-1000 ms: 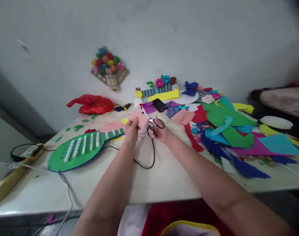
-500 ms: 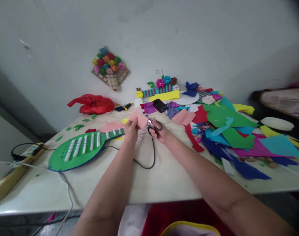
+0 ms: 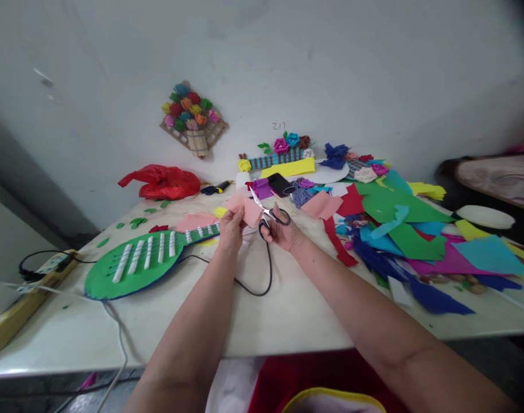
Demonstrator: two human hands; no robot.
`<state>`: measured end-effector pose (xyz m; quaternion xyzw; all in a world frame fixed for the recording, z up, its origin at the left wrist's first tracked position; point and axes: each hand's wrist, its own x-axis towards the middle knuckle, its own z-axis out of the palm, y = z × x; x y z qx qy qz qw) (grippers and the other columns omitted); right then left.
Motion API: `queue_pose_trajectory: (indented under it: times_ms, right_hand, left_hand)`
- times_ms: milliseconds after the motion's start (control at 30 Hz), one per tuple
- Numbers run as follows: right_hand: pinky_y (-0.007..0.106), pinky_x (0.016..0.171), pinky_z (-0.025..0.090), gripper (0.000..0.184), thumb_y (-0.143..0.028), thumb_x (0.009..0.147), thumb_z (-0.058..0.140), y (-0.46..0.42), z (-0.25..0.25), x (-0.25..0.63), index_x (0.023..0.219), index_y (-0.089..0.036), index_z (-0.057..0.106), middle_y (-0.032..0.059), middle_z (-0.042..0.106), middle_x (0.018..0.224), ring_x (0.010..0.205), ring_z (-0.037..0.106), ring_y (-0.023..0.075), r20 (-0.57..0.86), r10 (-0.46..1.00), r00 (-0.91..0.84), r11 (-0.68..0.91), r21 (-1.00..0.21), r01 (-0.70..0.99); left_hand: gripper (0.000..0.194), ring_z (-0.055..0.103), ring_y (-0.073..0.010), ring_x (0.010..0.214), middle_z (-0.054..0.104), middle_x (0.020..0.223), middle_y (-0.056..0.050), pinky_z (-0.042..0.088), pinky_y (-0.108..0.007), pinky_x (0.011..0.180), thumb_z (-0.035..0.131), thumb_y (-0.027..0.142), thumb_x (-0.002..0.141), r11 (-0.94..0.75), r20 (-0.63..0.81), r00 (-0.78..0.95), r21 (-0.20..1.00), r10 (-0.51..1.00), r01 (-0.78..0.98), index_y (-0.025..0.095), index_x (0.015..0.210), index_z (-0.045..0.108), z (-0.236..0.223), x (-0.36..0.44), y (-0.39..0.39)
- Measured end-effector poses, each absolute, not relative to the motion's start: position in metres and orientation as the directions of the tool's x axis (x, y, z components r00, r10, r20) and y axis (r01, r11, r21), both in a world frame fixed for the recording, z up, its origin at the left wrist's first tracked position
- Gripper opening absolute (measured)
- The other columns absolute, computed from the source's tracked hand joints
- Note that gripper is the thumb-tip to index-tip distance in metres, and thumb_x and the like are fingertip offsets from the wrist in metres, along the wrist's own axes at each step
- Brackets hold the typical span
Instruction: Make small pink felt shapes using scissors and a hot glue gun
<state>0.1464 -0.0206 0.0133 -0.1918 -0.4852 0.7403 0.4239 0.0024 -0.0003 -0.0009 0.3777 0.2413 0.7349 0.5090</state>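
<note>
Pinched in my left hand (image 3: 231, 228) is a small piece of pink paper (image 3: 249, 212), raised above the table. My right hand (image 3: 284, 230) holds black-handled scissors (image 3: 265, 213), fingers through the loops. Their blades are spread apart at the paper's right edge, one blade pointing up past it. Left of my hands lies a green guitar-shaped board (image 3: 136, 264) with white rolled strips across it, its neck reaching toward my left hand. Another pink sheet (image 3: 195, 221) rests on the table behind that neck.
Coloured paper scraps (image 3: 416, 229) heap up on the right. A black phone (image 3: 280, 184) and a yellow paper strip (image 3: 288, 167) lie at the back. A red plastic bag (image 3: 160, 182) sits back left, a power strip (image 3: 33, 292) at the left edge. A black cable (image 3: 268, 275) loops below my hands.
The scissors have opened: their blades, closed at the paper's edge before, now spread wide. My right hand's fingers have parted with the handles. The left hand stays nearly in place.
</note>
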Motion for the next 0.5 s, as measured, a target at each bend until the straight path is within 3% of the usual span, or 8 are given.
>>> queue_pose_trajectory:
  times_ms: [200, 500]
  right_hand:
    - [0.020, 0.032, 0.027, 0.056, -0.070, 0.077, 0.040, -0.0209, 0.0129, 0.1462, 0.063, -0.016, 0.050, -0.0007, 0.054, 0.048, 0.035, 0.048, 0.0100, 0.161, 0.796, -0.584, -0.168, -0.867, -0.469]
    - [0.020, 0.033, 0.026, 0.055, -0.071, 0.074, 0.043, -0.0215, 0.0140, 0.1485, 0.065, -0.018, 0.049, -0.0009, 0.054, 0.046, 0.034, 0.046, 0.0100, 0.121, 0.801, -0.587, -0.185, -0.881, -0.435]
  left_hand:
    - [0.029, 0.060, -0.0088, 0.060, 0.066, 0.071, 0.000, 0.045, -0.019, 0.056, 0.078, 0.030, 0.058, -0.338, 0.298, -0.164, 0.758, 0.940, -0.558, 0.015, 0.079, 0.065, -0.0008, 0.0047, -0.0025]
    - [0.027, 0.059, -0.0087, 0.055, 0.067, 0.067, -0.001, 0.045, -0.018, 0.052, 0.082, 0.025, 0.053, -0.311, 0.228, -0.213, 0.724, 0.950, -0.615, 0.015, 0.071, 0.064, -0.0059, -0.0027, 0.0044]
